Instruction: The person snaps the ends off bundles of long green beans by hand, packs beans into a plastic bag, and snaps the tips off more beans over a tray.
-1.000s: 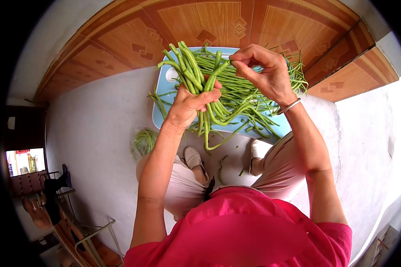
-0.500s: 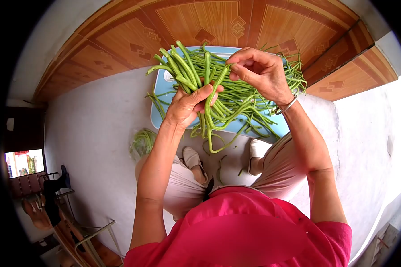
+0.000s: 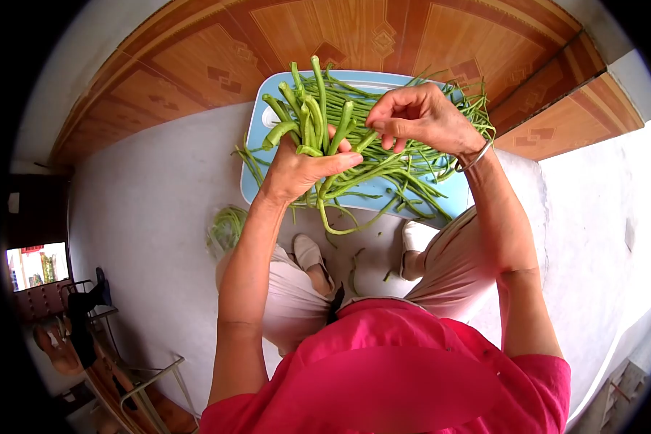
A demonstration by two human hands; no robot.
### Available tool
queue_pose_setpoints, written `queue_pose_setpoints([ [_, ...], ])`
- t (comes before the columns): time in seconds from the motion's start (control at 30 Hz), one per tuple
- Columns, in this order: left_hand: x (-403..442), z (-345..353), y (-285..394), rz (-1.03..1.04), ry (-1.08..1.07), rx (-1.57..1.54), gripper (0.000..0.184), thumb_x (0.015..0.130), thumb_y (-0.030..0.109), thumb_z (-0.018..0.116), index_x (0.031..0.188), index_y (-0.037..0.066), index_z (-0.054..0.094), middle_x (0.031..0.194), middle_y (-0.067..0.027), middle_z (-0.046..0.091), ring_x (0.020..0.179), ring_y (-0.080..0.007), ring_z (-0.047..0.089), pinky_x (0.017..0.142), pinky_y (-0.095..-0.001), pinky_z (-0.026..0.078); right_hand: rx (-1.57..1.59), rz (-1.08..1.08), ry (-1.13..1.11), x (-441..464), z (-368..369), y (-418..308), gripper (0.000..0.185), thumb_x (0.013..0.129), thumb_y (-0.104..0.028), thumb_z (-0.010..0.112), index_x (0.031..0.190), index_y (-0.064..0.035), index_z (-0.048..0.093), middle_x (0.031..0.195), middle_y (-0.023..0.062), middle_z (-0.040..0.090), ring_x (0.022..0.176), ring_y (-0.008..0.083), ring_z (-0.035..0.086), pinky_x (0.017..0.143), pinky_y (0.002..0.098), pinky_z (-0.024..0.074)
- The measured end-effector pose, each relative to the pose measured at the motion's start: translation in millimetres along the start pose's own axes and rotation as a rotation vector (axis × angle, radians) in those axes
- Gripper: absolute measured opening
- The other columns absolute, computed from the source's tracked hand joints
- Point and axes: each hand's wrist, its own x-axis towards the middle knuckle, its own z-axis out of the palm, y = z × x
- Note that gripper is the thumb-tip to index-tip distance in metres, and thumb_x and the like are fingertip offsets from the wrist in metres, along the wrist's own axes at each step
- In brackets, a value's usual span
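Note:
My left hand (image 3: 300,170) is wrapped round a bunch of long green beans (image 3: 312,119), with their cut ends sticking up above the fist. From this bunch one bean reaches right, its end (image 3: 367,139) at the fingertips of my right hand (image 3: 419,123). Thumb and forefinger of that hand are pinched together there, and the fingers partly hide what lies between them. A metal bangle circles the right wrist. Below both hands, a large pile of long beans (image 3: 412,181) covers much of a light blue tabletop (image 3: 262,94).
A plastic bag with green pieces (image 3: 226,228) lies on the grey floor, left of my knee. Bean scraps (image 3: 354,271) are scattered between my shoes. Wood-patterned tiles (image 3: 325,32) line the wall behind the table. A metal-framed rack (image 3: 155,376) stands at lower left.
My left hand has tilted, so the bunch stands more upright. My right hand has moved slightly down, and the bean end at its fingertips is lower than before.

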Motion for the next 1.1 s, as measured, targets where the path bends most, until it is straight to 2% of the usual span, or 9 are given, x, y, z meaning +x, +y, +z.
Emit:
queue_pose_setpoints([
  [0.2, 1, 8, -3, 0.067, -0.018, 0.184, 0.018, 0.073, 0.006, 0.077, 0.074, 0.004, 0.060, 0.068, 0.0032, 0.058, 0.063, -0.0052, 0.051, 0.056, -0.0227, 0.044, -0.177, 0.148, -0.072, -1, -6, 8, 0.013, 0.079, -0.005, 0.064, 0.089, 0.0020, 0.063, 0.075, 0.0057, 0.066, 0.067, 0.0114, 0.065, 0.059, 0.0226, 0.0534],
  [0.23, 3, 7, -6, 0.144, -0.053, 0.234, 0.018, 0.072, 0.007, 0.077, 0.072, 0.003, 0.060, 0.066, 0.0043, 0.056, 0.062, -0.0052, 0.049, 0.056, -0.0239, 0.043, -0.167, 0.152, -0.027, -2, -2, 7, 0.009, 0.076, -0.004, 0.064, 0.082, 0.0021, 0.061, 0.071, 0.0056, 0.064, 0.062, 0.0109, 0.063, 0.057, 0.0233, 0.0515],
  [0.37, 5, 10, -9, 0.169, 0.037, 0.295, 0.016, 0.074, 0.008, 0.076, 0.075, 0.002, 0.061, 0.066, 0.0035, 0.056, 0.062, -0.0056, 0.048, 0.057, -0.0250, 0.043, -0.348, -0.008, 0.155, 2, 10, 11, 0.008, 0.070, -0.003, 0.064, 0.070, 0.0016, 0.058, 0.061, 0.0034, 0.060, 0.057, 0.0069, 0.055, 0.053, 0.0250, 0.0455],
  [0.47, 8, 12, -12, 0.240, 0.124, 0.285, 0.015, 0.075, 0.007, 0.075, 0.076, 0.002, 0.061, 0.066, 0.0033, 0.056, 0.061, -0.0056, 0.048, 0.056, -0.0251, 0.043, -0.441, -0.160, 0.340, 6, 18, 16, 0.006, 0.076, 0.000, 0.062, 0.072, -0.0005, 0.058, 0.063, -0.0043, 0.057, 0.058, 0.0014, 0.050, 0.051, 0.0193, 0.0409],
  [0.6, 12, 19, -20, 0.343, 0.265, 0.251, 0.014, 0.077, 0.006, 0.075, 0.081, 0.003, 0.062, 0.070, 0.0022, 0.059, 0.062, -0.0039, 0.052, 0.054, -0.0208, 0.042, -0.160, -0.204, 0.477, 19, 23, 27, 0.008, 0.072, -0.004, 0.065, 0.070, 0.0008, 0.059, 0.062, 0.0017, 0.061, 0.058, 0.0057, 0.056, 0.053, 0.0235, 0.0456],
  [0.77, 18, 28, -18, 0.322, 0.305, 0.036, 0.010, 0.079, 0.005, 0.072, 0.080, 0.001, 0.063, 0.071, 0.0039, 0.060, 0.064, -0.0037, 0.051, 0.056, -0.0228, 0.043, 0.184, -0.209, 0.515, 27, 29, 23, 0.007, 0.076, 0.001, 0.065, 0.078, 0.0035, 0.058, 0.072, 0.0070, 0.062, 0.059, 0.0114, 0.061, 0.058, 0.0237, 0.0540],
  [0.9, 23, 26, -15, 0.316, 0.357, 0.060, 0.013, 0.081, 0.010, 0.072, 0.082, 0.001, 0.064, 0.071, 0.0036, 0.060, 0.063, -0.0037, 0.051, 0.056, -0.0230, 0.042, 0.291, -0.182, 0.506, 32, 23, 27, 0.008, 0.080, -0.001, 0.066, 0.084, 0.0038, 0.061, 0.073, 0.0081, 0.064, 0.061, 0.0122, 0.062, 0.059, 0.0235, 0.0546],
  [1.0, 24, 18, -14, 0.324, 0.270, -0.013, 0.016, 0.080, 0.012, 0.075, 0.087, 0.003, 0.063, 0.073, 0.0025, 0.059, 0.061, -0.0032, 0.050, 0.052, -0.0197, 0.039, 0.262, -0.177, 0.482, 31, 20, 24, 0.009, 0.083, -0.003, 0.066, 0.086, 0.0040, 0.062, 0.074, 0.0081, 0.064, 0.062, 0.0126, 0.063, 0.060, 0.0234, 0.0548],
  [1.1, 21, 6, -12, 0.125, 0.170, -0.088, 0.022, 0.084, 0.023, 0.072, 0.089, 0.003, 0.064, 0.069, 0.0015, 0.057, 0.055, -0.0028, 0.046, 0.045, -0.0185, 0.031, 0.322, -0.200, 0.482, 30, 16, 24, 0.013, 0.086, -0.006, 0.066, 0.094, 0.0038, 0.063, 0.077, 0.0081, 0.065, 0.066, 0.0130, 0.064, 0.064, 0.0246, 0.0564],
])
